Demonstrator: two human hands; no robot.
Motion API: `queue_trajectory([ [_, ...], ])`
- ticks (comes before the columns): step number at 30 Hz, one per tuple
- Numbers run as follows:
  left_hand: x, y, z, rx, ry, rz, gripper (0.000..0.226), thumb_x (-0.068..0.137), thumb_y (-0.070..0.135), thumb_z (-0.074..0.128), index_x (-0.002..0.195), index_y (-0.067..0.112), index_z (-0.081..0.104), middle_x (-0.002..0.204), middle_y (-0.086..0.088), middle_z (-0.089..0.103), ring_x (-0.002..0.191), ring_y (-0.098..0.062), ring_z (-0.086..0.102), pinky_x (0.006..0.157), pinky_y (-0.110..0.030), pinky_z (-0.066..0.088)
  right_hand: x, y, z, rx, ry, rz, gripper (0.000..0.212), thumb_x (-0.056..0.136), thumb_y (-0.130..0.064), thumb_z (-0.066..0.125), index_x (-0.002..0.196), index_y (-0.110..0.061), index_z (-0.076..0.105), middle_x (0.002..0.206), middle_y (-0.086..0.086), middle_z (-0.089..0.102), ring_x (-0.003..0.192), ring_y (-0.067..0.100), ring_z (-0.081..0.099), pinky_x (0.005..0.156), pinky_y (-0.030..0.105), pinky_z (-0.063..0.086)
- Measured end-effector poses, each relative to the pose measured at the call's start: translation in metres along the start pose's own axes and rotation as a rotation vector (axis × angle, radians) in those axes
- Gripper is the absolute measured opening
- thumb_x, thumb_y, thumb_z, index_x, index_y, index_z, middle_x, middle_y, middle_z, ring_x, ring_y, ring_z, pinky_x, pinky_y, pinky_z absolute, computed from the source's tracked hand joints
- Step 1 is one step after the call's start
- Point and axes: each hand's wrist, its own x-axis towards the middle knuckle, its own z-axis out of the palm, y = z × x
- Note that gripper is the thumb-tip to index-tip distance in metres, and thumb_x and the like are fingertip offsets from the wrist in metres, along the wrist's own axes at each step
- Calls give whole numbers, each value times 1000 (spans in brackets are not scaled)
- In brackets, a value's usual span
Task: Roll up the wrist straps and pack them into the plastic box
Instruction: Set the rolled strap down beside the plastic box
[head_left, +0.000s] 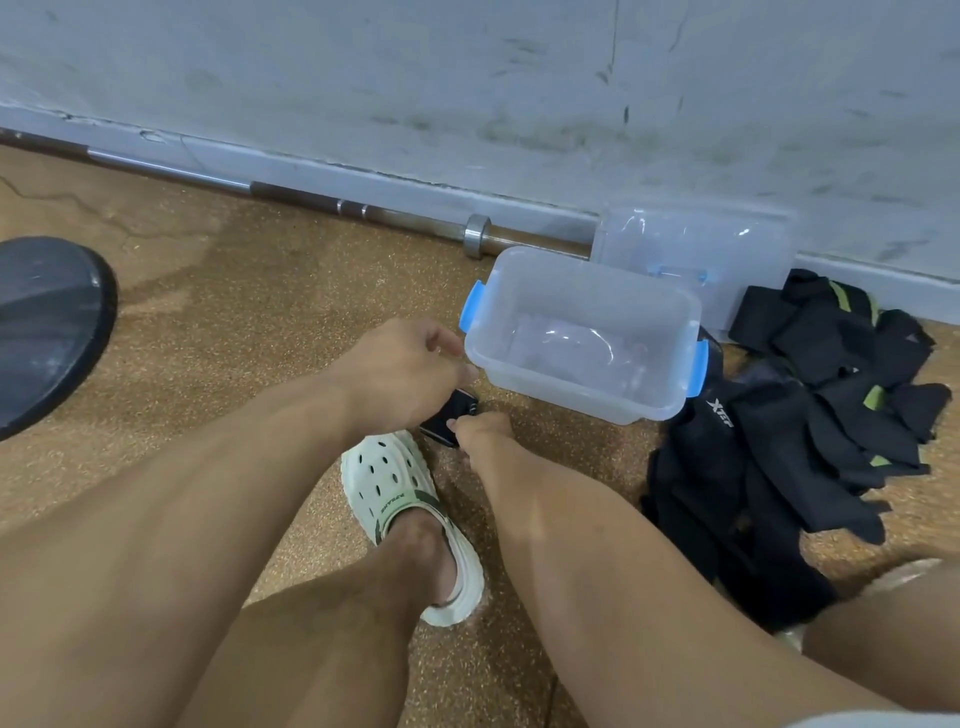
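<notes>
left hand (402, 371) and right hand (480, 434): both closed on one rolled wrist strap (448, 420) just beside the plastic box (582, 332) | box looks empty | pile of unrolled straps (810, 415) on floor by the wall edge | judged early: nearly all remains

Clear glossy plastic box (582, 332), matt black cloth straps (810, 415), speckled rough floor (249, 291), shiny metal barbell (363, 210)

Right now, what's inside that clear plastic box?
The plastic box looks empty; only glare shows on its clear bottom. Both hands, left hand and right hand, hold one rolled strap outside it.
</notes>
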Motion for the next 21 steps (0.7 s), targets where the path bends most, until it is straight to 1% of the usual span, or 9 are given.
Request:
queue_trajectory([
  [3, 1, 5, 2, 4, 7, 4, 29, 97, 35, 65, 125, 27, 62, 116, 5, 60, 77, 1, 49, 60, -17, 35, 6, 4, -2, 26, -22, -9, 52, 79, -27, 87, 120, -2, 66, 107, 16, 76, 91, 26, 73, 79, 35, 62],
  [6, 3, 11, 6, 10, 16, 5, 35, 98, 36, 65, 131, 25, 60, 123, 4, 60, 83, -2, 53, 59, -18, 35, 13, 6, -12, 44, 7, -7, 44, 78, -20, 84, 116, -3, 69, 104, 13, 76, 98, 28, 75, 83, 41, 63],
  [8, 4, 15, 9, 19, 17, 11, 36, 98, 36, 65, 131, 25, 60, 126, 4, 60, 91, -10, 58, 60, -17, 36, 38, 13, -16, 17, -23, -11, 40, 84, -21, 73, 120, -6, 66, 111, 10, 72, 106, 28, 72, 88, 40, 62],
  [10, 5, 19, 12, 15, 13, 23, 36, 97, 36, 66, 130, 24, 60, 126, 3, 60, 93, -11, 58, 62, -17, 35, 35, 18, -31, -19, -5, -1, 40, 86, -24, 65, 123, -9, 65, 114, 6, 70, 107, 26, 70, 82, 35, 60],
  [12, 7, 23, 15, 11, 12, 35, 35, 97, 36, 67, 129, 23, 61, 123, 2, 62, 88, -6, 57, 61, -17, 35, 6, 17, -53, -13, 97, -1, 39, 86, -20, 67, 122, -5, 65, 113, 6, 71, 103, 26, 71, 72, 31, 55],
  [14, 8, 26, 18, 9, 14, 44, 34, 96, 35, 67, 127, 22, 62, 122, 0, 64, 93, -7, 59, 61, -18, 36, -12, 19, -66, -37, 178, -47, 34, 91, -17, 68, 121, -3, 64, 115, 13, 69, 105, 33, 69, 71, 32, 52],
  [16, 9, 30, 21, 4, 17, 49, 35, 96, 35, 68, 127, 21, 62, 124, -1, 64, 98, -15, 62, 63, -17, 38, -19, 22, -73, -66, 187, -93, 34, 93, -16, 66, 125, -6, 61, 121, 15, 67, 105, 34, 67, 73, 32, 49],
  [19, 10, 35, 26, 7, 16, 48, 36, 95, 35, 69, 129, 22, 63, 128, 0, 62, 105, -18, 60, 65, -15, 38, -25, 23, -68, -56, 176, -162, 29, 89, -21, 73, 111, -15, 54, 117, 10, 65, 90, 28, 58, 72, 31, 47],
  [21, 11, 39, 28, 13, 10, 57, 37, 96, 35, 68, 130, 22, 63, 131, 0, 62, 104, -17, 59, 66, -14, 37, -31, 24, -61, -56, 176, -180, 42, 83, -31, 82, 106, -18, 50, 113, 6, 63, 92, 29, 61, 76, 34, 52],
])
